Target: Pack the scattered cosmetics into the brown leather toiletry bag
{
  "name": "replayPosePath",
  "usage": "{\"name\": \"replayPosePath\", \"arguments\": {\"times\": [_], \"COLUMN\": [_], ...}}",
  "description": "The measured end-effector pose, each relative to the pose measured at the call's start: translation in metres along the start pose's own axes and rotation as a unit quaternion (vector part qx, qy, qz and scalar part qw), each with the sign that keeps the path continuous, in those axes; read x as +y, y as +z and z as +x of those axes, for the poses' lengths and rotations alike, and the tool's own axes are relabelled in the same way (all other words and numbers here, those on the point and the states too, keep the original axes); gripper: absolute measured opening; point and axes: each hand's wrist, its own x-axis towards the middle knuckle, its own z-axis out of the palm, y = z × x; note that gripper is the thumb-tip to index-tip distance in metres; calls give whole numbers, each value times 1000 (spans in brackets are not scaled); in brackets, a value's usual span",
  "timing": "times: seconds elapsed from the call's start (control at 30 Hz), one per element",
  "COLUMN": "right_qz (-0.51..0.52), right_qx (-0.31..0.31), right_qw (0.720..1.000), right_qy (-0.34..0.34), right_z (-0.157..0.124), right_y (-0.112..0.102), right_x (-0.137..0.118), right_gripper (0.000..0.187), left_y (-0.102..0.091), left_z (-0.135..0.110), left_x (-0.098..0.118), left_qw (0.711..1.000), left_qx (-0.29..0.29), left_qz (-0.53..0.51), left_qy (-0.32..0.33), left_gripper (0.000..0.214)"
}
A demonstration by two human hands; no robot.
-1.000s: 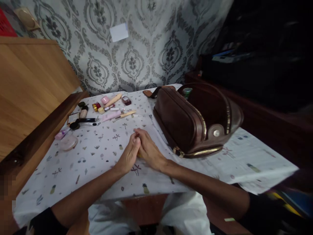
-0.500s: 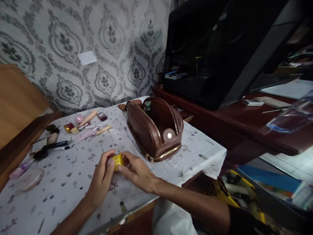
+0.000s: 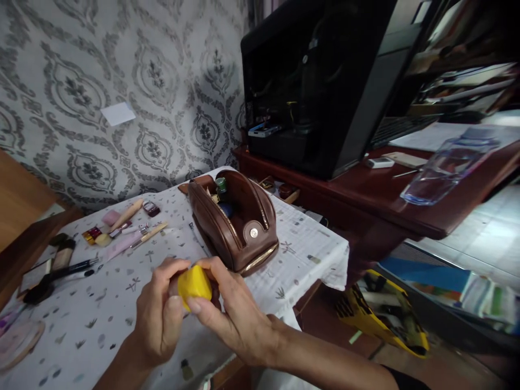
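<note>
Both hands hold a small yellow object [image 3: 194, 283] just above the table with its printed white cloth [image 3: 304, 254]. My left hand [image 3: 159, 317] wraps it from the left, thumb and fingers curled. From the right, my right hand [image 3: 231, 314] pinches it, thumb on its front. Just beyond the hands stands an open brown leather pouch [image 3: 227, 227] with a gold zipper. A green-capped bottle [image 3: 221, 188] and other small items stick up inside the pouch.
Several cosmetics, including brushes, tubes and a compact [image 3: 16, 341], lie on the cloth at the left [image 3: 117, 230]. A dark wooden desk [image 3: 365, 200] at the right carries a black computer case [image 3: 320, 81] and a clear container [image 3: 442, 168]. Yellow and blue packages lie on the floor [image 3: 385, 309].
The hands were pressed together low on the cloth; now they have lifted the yellow object nearer to me. The view has swung right, so the desk and floor show.
</note>
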Motion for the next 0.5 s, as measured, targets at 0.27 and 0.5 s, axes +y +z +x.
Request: {"name": "replayPosePath", "arguments": {"times": [0.27, 0.5], "right_qz": [-85, -170], "right_qx": [-9, -56], "right_qw": [989, 974], "right_qy": [-120, -140], "right_z": [13, 43], "right_y": [-46, -96], "right_x": [-8, -36], "right_gripper": [43, 41], "left_y": [17, 32], "left_z": [40, 84], "left_x": [24, 24], "left_qw": [985, 949], "left_qx": [-3, -9], "left_qz": [-117, -210], "left_qy": [-124, -234], "left_gripper": [33, 55]}}
